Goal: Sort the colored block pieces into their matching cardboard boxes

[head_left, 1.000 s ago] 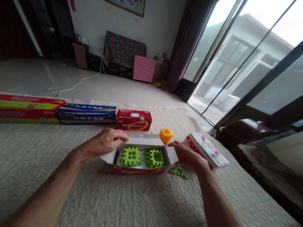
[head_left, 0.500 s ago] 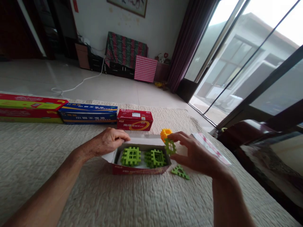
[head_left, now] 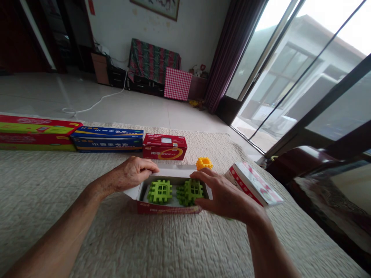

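An open red cardboard box (head_left: pixel 171 209) with white inner flaps stands in front of me on the quilted cover. Its left part holds a green toothed building block with a window shape (head_left: pixel 160 191). At the box's upper left, my left hand (head_left: pixel 136 173) is closed on the raised white flap (head_left: pixel 176 170). Reaching in from the right, my right hand (head_left: pixel 220 191) pinches another green window block (head_left: pixel 193 190) between thumb and fingers. This one lies over more green blocks in the right part. A yellow toothed block (head_left: pixel 204 163) sits just beyond my right fingers.
Behind the box stand a small red box (head_left: pixel 165 147), a blue box (head_left: pixel 107 139) and long red-green boxes (head_left: pixel 37 133) in a row. A white and red box (head_left: pixel 255 183) lies to the right. Dark wooden furniture (head_left: pixel 304 166) borders the right side.
My right hand has moved left and down with the green window block, from beside the box to inside its right part. The green triangular block on the cover is now almost hidden. My left hand stays put.
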A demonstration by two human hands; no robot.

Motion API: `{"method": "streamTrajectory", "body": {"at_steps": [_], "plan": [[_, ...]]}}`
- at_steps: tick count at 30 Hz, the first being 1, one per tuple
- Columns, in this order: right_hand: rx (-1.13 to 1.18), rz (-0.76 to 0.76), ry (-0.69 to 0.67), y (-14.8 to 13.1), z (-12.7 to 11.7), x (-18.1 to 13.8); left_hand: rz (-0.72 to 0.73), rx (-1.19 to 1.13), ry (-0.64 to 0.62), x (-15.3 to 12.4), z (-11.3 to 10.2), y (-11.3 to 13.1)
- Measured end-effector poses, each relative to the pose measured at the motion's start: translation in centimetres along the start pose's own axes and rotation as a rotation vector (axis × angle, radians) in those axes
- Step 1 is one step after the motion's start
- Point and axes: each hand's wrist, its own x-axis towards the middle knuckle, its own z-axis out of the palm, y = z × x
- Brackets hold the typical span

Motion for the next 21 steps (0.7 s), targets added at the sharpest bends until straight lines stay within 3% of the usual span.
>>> {"method": "streamTrajectory", "body": {"at_steps": [5,9,15,19,21], "plan": [[0.031,-0.019,0.012,0.3,-0.2,-0.1,0.001,-0.007,0.005,0.0,0.1,0.0],[0.09,0.006,0.103,0.6,-0.7,0.1,-0.018,0.005,0.01,0.0,0.1,-0.1],[0.06,0.232,0.281,4.6,-0.4,-2.3,-0.055,-0.005,0.026,-0.2,0.0,0.0],[0.093,0.399,0.143,7.5,1.7,-6.3,-0.139,-0.066,0.087,-0.4,0.1,0.3],[0.104,0.393,0.101,7.6,2.9,-7.8,-0.159,-0.098,0.12,-0.6,0.3,0.4]]}}
